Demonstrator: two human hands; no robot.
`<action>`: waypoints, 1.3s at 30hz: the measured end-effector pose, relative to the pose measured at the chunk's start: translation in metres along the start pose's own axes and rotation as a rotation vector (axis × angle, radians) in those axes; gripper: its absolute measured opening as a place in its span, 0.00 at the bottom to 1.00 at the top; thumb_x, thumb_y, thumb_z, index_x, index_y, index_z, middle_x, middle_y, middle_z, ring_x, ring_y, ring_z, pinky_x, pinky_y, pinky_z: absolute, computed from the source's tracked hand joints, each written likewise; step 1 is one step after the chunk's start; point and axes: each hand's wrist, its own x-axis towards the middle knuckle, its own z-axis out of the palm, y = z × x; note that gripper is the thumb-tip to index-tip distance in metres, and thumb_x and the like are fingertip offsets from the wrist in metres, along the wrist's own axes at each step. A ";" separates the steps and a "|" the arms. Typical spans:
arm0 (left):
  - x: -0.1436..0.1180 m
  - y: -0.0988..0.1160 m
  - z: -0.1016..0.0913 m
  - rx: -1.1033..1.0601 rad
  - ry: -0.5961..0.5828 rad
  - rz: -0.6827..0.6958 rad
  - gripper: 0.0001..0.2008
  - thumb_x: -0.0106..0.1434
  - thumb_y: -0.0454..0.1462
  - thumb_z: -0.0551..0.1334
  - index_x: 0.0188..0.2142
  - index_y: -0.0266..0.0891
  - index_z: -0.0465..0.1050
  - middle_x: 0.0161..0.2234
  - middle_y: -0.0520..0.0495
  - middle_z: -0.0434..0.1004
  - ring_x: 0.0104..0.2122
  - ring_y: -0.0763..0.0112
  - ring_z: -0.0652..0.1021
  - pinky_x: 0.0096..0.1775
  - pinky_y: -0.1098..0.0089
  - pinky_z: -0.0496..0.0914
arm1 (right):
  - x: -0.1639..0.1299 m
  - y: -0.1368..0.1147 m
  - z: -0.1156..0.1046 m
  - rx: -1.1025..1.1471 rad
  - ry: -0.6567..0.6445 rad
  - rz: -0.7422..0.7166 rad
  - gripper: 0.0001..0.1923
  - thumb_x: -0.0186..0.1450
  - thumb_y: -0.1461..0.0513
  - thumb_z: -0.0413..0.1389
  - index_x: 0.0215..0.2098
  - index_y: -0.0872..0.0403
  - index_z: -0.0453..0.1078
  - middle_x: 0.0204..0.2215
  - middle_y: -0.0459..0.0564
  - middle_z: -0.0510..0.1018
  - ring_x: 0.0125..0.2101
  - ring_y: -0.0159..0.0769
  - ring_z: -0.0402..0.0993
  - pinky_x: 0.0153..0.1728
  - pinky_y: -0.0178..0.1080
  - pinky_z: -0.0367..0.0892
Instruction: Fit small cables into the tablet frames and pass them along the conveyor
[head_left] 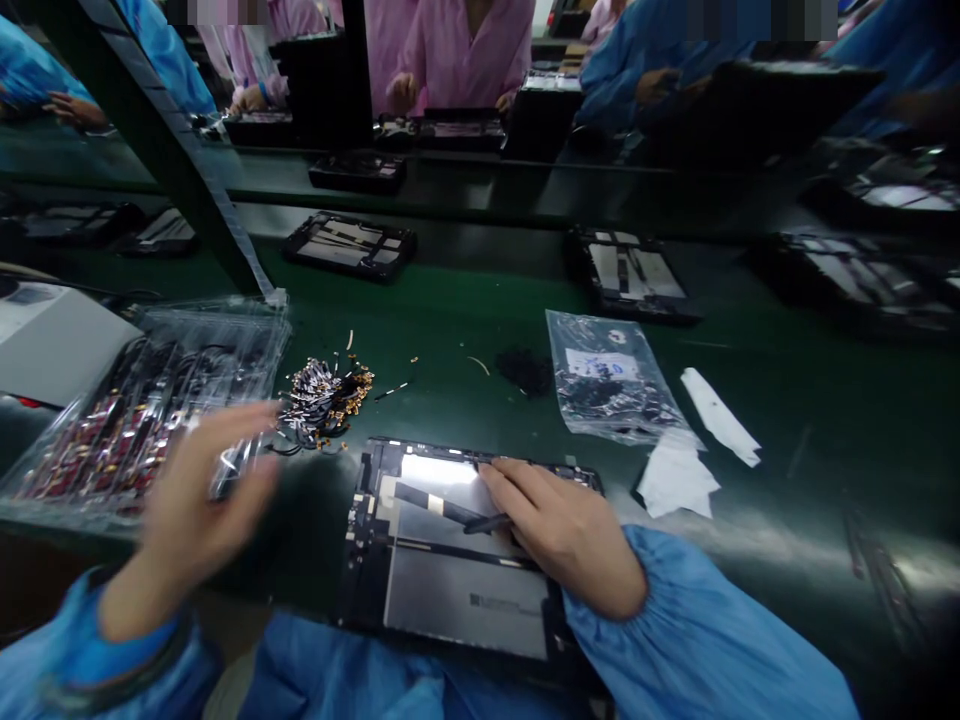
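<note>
An opened tablet chassis (442,590) with silver plates lies flat in front of me on the green belt. My right hand (559,530) rests on its upper right part, fingers closed around a thin dark tool (487,523) whose tip touches the plate. My left hand (199,490) is blurred, fingers spread, hovering over the right edge of a clear plastic tray (90,440) of small cable parts. Just beyond its fingertips lies a loose pile of small gold-tipped connectors (322,400).
A clear bag of dark parts (607,380) and white paper scraps (705,440) lie to the right. More tablet frames (349,245) (634,275) sit farther along the belt. Workers in pink and blue coats sit on the far side. A grey box (52,340) stands left.
</note>
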 end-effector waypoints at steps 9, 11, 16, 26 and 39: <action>0.039 0.058 0.100 -0.025 -0.643 0.498 0.16 0.66 0.30 0.50 0.52 0.37 0.66 0.55 0.41 0.70 0.57 0.60 0.68 0.59 0.53 0.60 | 0.004 -0.001 -0.001 -0.009 0.054 -0.005 0.17 0.67 0.71 0.41 0.42 0.63 0.73 0.35 0.58 0.78 0.30 0.36 0.72 0.32 0.37 0.67; 0.038 0.057 0.102 -0.027 -0.633 0.488 0.16 0.66 0.30 0.50 0.51 0.37 0.67 0.55 0.40 0.70 0.56 0.61 0.69 0.58 0.54 0.61 | 0.003 -0.002 -0.004 -0.010 0.052 -0.005 0.15 0.67 0.70 0.44 0.42 0.64 0.72 0.34 0.58 0.78 0.30 0.37 0.73 0.32 0.37 0.66; 0.038 0.054 0.101 -0.046 -0.594 0.516 0.20 0.64 0.28 0.50 0.55 0.36 0.63 0.54 0.40 0.70 0.55 0.62 0.69 0.55 0.57 0.64 | -0.012 -0.001 -0.015 0.014 -0.013 0.060 0.17 0.68 0.70 0.42 0.44 0.62 0.71 0.35 0.57 0.78 0.30 0.37 0.73 0.29 0.36 0.65; 0.035 0.052 0.104 0.132 -0.596 0.602 0.21 0.64 0.27 0.50 0.55 0.37 0.63 0.56 0.41 0.69 0.56 0.58 0.67 0.51 0.58 0.64 | -0.034 0.002 -0.012 -0.027 0.044 0.125 0.18 0.68 0.72 0.41 0.47 0.61 0.70 0.39 0.58 0.77 0.35 0.39 0.74 0.30 0.38 0.67; 0.034 0.051 0.105 0.181 -0.554 0.651 0.19 0.65 0.28 0.50 0.55 0.35 0.64 0.57 0.44 0.68 0.55 0.59 0.66 0.49 0.60 0.65 | -0.032 0.002 -0.012 -0.018 0.029 0.128 0.17 0.69 0.71 0.41 0.46 0.61 0.70 0.39 0.57 0.77 0.34 0.38 0.73 0.30 0.37 0.67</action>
